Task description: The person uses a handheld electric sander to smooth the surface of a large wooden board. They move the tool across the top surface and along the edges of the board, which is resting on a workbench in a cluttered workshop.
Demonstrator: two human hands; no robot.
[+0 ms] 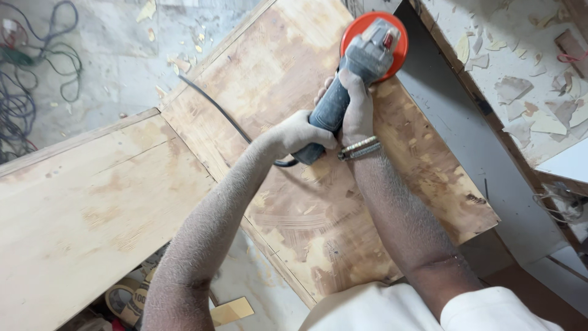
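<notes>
We grip the grey sander [352, 79] with both hands — left hand [300, 132] clenched on its rear handle, right hand [355, 98] clasping the body — its orange disc [401, 46] on the plywood panel [294, 202], black cord [214, 101] trailing left.

A grey grinder [352, 73] with an orange disc [361, 27] is gripped by the left hand [300, 132] and right hand [357, 101] over a plywood panel [294, 184].
</notes>
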